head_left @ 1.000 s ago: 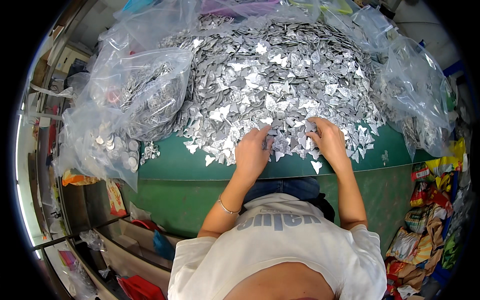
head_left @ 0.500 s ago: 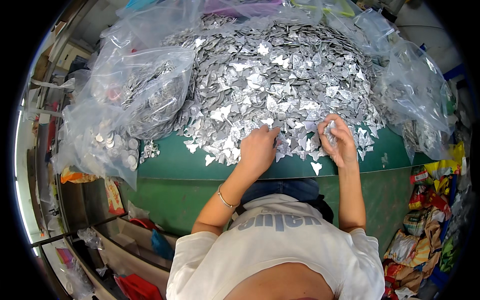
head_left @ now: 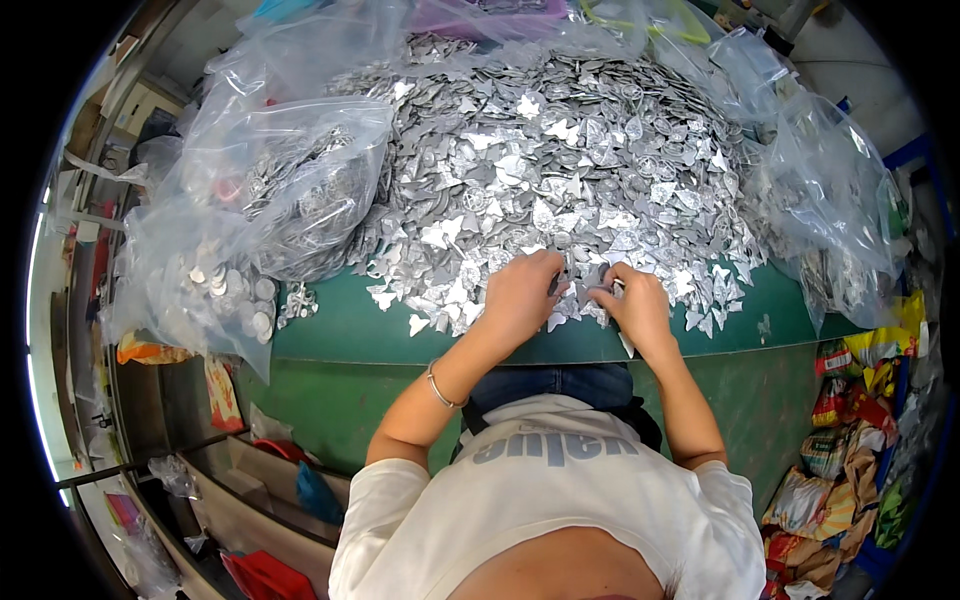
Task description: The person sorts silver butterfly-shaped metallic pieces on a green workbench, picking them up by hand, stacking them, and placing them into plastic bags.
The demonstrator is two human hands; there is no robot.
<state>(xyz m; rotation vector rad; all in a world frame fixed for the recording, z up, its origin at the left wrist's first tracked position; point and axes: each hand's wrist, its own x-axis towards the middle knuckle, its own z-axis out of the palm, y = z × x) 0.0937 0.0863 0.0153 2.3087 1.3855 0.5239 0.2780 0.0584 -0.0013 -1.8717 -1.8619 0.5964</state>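
A broad heap of flat silver metal pieces (head_left: 540, 180), some shaped like leaves or butterflies, covers much of the green tabletop (head_left: 400, 345). At the near edge of the heap is my left hand (head_left: 522, 295), its fingers curled together; whatever they pinch is hidden. Close by on the right, my right hand (head_left: 642, 308) has thumb and fingers closed on a small silver metal piece (head_left: 617, 284), mostly covered by the fingers. Both hands hover low over the heap, a short gap between them.
Clear plastic bags of metal parts stand left (head_left: 310, 190) and right (head_left: 835, 210) of the heap. A purple tray (head_left: 490, 18) sits at the back. Below left is an open drawer (head_left: 270, 500); colourful packages (head_left: 830, 450) are stacked at lower right.
My right hand has moved left and slightly down, from the heap's right side to beside my left hand. The left hand has hardly moved.
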